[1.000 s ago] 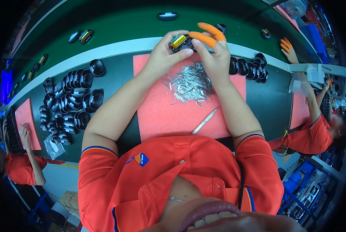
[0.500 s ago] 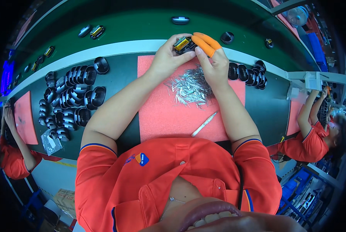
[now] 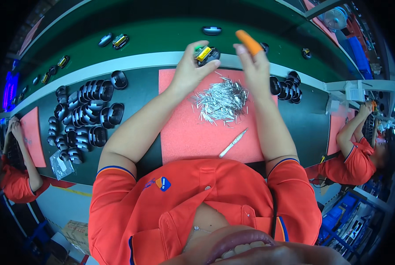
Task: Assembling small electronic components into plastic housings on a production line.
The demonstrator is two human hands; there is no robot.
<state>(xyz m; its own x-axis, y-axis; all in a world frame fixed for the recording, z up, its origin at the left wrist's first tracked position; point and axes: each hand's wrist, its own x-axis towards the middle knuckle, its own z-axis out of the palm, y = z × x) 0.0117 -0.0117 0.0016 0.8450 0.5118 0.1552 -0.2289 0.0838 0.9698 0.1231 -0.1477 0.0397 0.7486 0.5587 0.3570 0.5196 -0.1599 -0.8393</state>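
My left hand is closed around a small black case part with a yellow component and a bit of green showing inside, above the far edge of the pink mat. Apart from it, my right hand is raised at the belt's edge, slightly blurred, its orange-covered finger stretched out and the thumb apart. Nothing shows between them. A dark shell on the belt is partly hidden behind that hand. Between my forearms lies a heap of thin silvery metal pins. A slim pale pen-shaped tool rests nearer me.
Rows of black shells cover the table at left, with a clear plastic bag below. More black shells stand at right. The green belt beyond the white rail carries scattered cases. Co-workers sit at both sides.
My right hand has come away from the case part and moved slightly right and up. My left hand keeps hold of the part, a little further left and lower. Belt items have shifted.
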